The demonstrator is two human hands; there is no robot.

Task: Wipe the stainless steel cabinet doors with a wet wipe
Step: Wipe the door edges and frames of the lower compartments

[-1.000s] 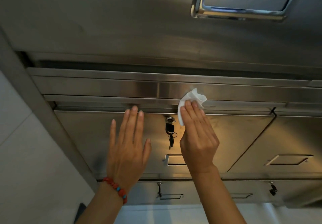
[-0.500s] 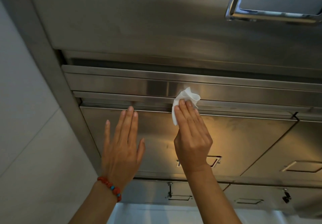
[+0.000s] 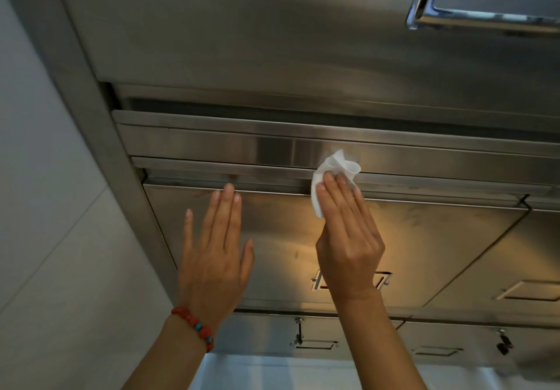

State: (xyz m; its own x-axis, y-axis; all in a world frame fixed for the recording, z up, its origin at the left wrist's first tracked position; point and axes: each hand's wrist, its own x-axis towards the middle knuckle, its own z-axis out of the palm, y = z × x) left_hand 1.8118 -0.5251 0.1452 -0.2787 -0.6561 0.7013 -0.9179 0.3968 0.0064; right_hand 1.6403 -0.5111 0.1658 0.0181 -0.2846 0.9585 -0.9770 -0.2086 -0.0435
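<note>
a: our right hand [image 3: 348, 244] presses the wipe [image 3: 331, 174] flat-fingered against the top edge of the door [image 3: 424, 238], under the rail [image 3: 212, 144].

b: and our left hand [image 3: 213, 256] lies open on the door, fingers straight.

a: the wipe is bunched. we think it could slip out or snag in the gap if we push upward.

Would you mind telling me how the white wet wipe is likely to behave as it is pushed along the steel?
The white wet wipe probably stays limp: it bunches into loose folds above the right hand, whose straight fingers press it flat. It likely glides easily, since the brushed stainless steel cabinet door looks smooth. Being thin, it may crumple or slip from under the fingertips.
</note>
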